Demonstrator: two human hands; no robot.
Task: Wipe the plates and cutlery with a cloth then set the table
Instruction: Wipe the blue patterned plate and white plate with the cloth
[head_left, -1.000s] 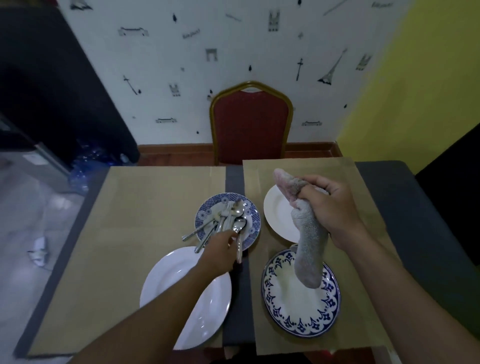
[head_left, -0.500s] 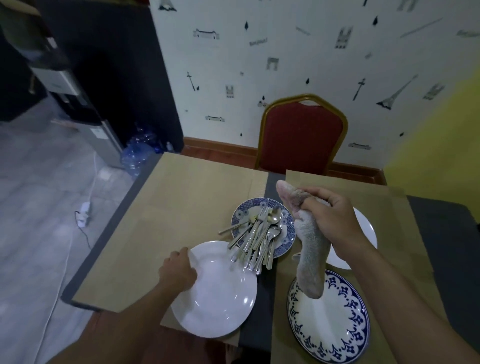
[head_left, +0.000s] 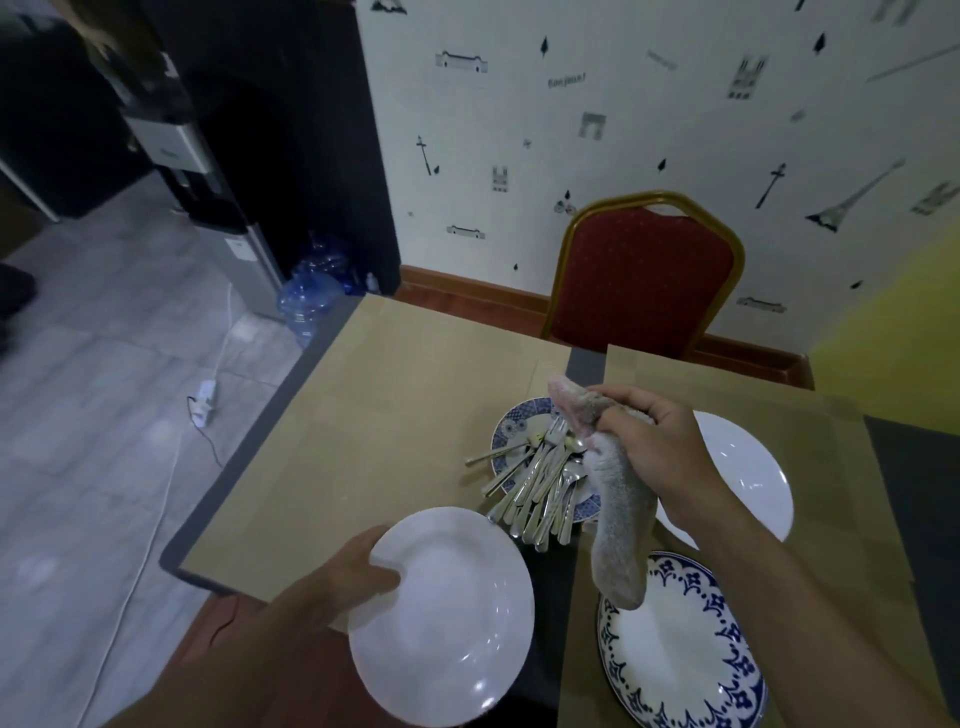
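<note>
White plate (head_left: 447, 618) in left hand (head_left: 337, 582), cloth (head_left: 618, 525) in right (head_left: 654, 452).

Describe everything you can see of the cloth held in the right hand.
The cloth is a grey, fuzzy, towel-like fabric with a pinkish upper end. The right hand grips it near the top, bunched into a long narrow roll. The pinkish tip sticks out above the fist and the rest hangs limp, straight down. Its lower end hangs over the far rim of the blue-patterned plate; whether it touches the plate cannot be told.
</note>
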